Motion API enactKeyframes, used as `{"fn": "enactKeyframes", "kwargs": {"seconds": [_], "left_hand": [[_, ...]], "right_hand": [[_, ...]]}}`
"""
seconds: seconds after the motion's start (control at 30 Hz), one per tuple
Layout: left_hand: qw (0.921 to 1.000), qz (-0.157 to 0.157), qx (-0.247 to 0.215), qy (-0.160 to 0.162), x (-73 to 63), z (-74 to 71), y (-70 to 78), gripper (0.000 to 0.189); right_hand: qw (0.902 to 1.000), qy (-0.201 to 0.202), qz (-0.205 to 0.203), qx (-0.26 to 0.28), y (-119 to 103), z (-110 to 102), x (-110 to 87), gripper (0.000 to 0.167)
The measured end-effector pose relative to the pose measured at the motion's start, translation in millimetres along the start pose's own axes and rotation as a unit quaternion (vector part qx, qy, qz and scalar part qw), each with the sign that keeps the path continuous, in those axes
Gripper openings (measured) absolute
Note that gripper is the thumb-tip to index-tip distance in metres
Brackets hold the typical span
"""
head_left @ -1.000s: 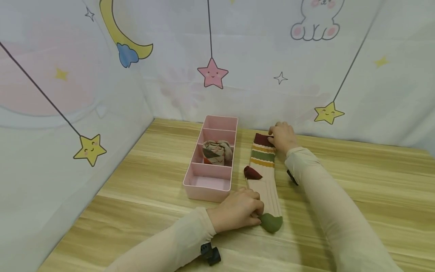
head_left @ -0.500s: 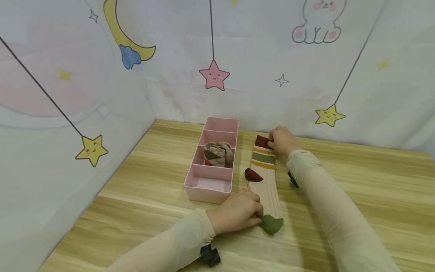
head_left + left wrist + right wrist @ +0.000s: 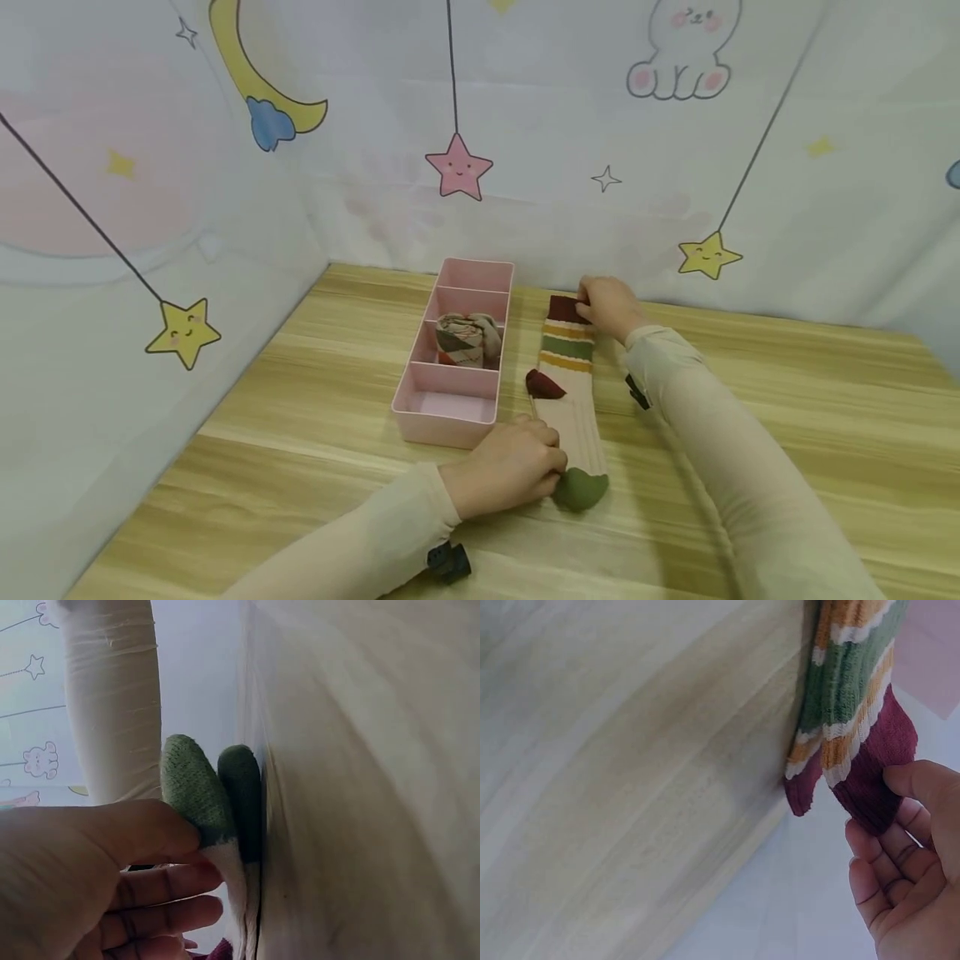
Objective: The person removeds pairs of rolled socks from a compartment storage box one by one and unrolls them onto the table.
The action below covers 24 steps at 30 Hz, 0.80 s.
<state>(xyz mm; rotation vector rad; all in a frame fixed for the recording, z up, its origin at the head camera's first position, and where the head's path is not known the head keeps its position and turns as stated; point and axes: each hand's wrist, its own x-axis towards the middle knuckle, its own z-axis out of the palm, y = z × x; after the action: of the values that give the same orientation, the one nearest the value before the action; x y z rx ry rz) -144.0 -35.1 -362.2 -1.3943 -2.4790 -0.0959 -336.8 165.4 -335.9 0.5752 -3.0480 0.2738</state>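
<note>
A pair of cream socks [image 3: 567, 425] lies lengthwise on the table, one on top of the other, with striped legs, maroon cuffs and heels, and green toes. At the near end, my left hand [image 3: 512, 467] pinches the upper sock beside its green toe [image 3: 191, 780]; the lower toe [image 3: 241, 795] lies against the tabletop. My right hand [image 3: 611, 306] is at the far end, where thumb and fingers pinch the upper maroon cuff [image 3: 874, 769]. In the right wrist view that cuff is lifted apart from the lower cuff [image 3: 802, 789].
A pink divided box [image 3: 446, 429] stands just left of the socks. One of its middle compartments holds a rolled patterned sock bundle [image 3: 461, 342]. Behind the wooden table [image 3: 315, 400] hangs a white printed cloth [image 3: 555, 225].
The head view has shifted slightly, moving the whole scene a little left in the picture. Both hands keep their places at the two ends of the socks.
</note>
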Motion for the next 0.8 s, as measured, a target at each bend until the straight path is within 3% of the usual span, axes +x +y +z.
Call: {"fn": "enactKeyframes", "kwargs": {"seconds": [0.47,0.8], "left_hand": [[0.9938,-0.003,0.026,0.108,1.4,-12.9,6.0,0.003],[0.9923,-0.006,0.04,0.117,11.7,-17.0,15.6,0.004]], "right_hand": [[0.9991,0.043,0.002,0.003,4.8,-15.5,-0.4,0.017],[0.9984,0.051,0.024,0.008,17.6,-27.5,-9.9,0.016]]}}
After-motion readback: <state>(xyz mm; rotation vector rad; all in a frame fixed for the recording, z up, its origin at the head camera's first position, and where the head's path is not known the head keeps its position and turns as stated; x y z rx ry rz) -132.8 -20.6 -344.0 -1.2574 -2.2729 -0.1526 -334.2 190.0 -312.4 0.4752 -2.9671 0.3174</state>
